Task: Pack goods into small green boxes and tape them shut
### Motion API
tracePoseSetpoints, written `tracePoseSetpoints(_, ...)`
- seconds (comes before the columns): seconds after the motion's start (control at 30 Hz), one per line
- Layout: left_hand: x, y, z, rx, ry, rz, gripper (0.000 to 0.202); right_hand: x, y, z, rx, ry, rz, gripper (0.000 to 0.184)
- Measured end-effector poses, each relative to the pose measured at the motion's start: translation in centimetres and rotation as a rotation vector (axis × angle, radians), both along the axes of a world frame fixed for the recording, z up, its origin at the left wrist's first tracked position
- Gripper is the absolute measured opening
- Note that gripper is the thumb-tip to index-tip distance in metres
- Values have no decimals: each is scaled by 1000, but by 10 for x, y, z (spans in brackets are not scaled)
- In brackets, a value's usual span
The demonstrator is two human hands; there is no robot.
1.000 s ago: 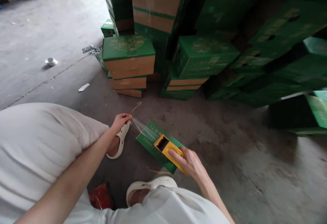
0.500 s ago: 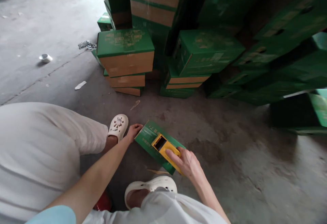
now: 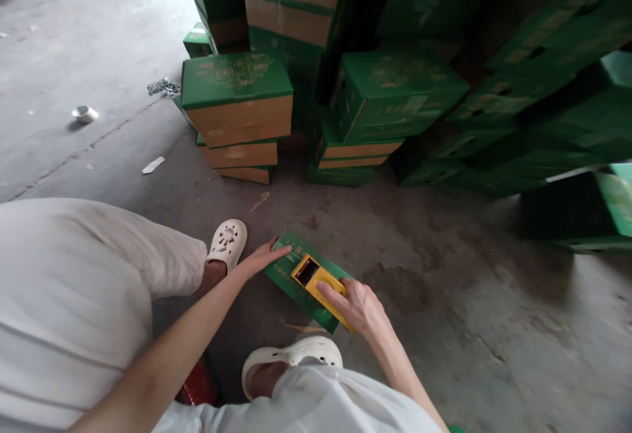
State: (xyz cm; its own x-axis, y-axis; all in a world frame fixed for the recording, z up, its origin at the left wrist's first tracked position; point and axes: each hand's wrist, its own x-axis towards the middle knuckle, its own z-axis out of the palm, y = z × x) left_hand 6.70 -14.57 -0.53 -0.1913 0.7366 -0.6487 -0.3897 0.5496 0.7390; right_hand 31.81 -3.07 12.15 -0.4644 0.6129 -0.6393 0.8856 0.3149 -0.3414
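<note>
A green carton (image 3: 305,288) with gold lettering lies on the floor between my feet. My right hand (image 3: 359,305) is wrapped round a yellow handheld device (image 3: 320,285) with a dark screen at its far end. My thumb lies along its top, and the device sits over the carton's upper face. At the carton's left end, my left hand (image 3: 264,258) grips the edge, its thumb stretched over the top and its other fingers partly hidden at the end face.
Ahead stand stacked green and brown cartons (image 3: 239,117), with another stack (image 3: 399,101) right of them and more at far right. My white clogs (image 3: 230,242) flank the carton. A white cup-like piece (image 3: 85,114), a chain (image 3: 162,87) and scraps lie on the concrete floor. Something red (image 3: 198,383) is beneath me.
My left hand has shifted onto the carton's end, with its thumb now over the top face. My right hand and the yellow device have moved only slightly.
</note>
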Motion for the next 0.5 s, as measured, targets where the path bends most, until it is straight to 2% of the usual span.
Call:
tracePoseSetpoints(0.13,0,5,17,18,-28,-75,75,27,5,-1,-61,68,-18,53)
tracePoseSetpoints(0.3,-10,6,17,65,2,-131,81,68,5,1,-85,21,-69,47)
tracePoseSetpoints(0.4,-3,7,19,101,261,-141,86,71,0,4,-46,1,-69,49)
tracePoseSetpoints(0.5,25,6,25,199,768,-210,79,65,-3,6,-51,-4,-71,50)
